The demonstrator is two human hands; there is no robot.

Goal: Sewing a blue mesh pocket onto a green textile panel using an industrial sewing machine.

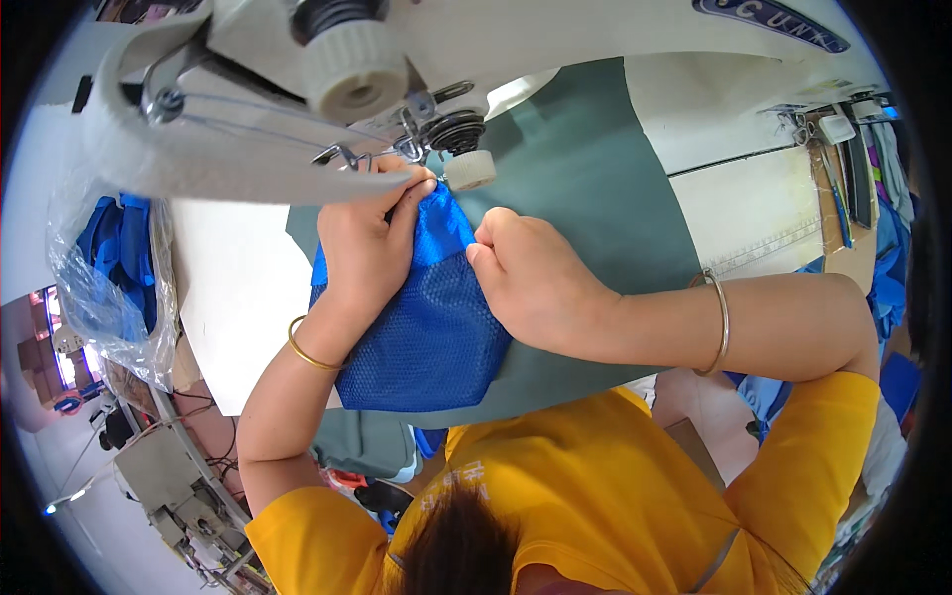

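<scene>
A blue mesh bag with a shiny blue top band lies under the head of a white sewing machine. My left hand pinches the band's upper edge close to the needle area, which the machine head hides in part. On the band's right side, my right hand is closed with thumb and fingers on the blue cloth. Beneath the bag spreads a dark green sheet over the white table.
A clear plastic bag with blue pieces inside hangs at the left table edge. On the right are a ruler scale and a cardboard tray with slim tools. Blue and grey cloth is heaped at the far right.
</scene>
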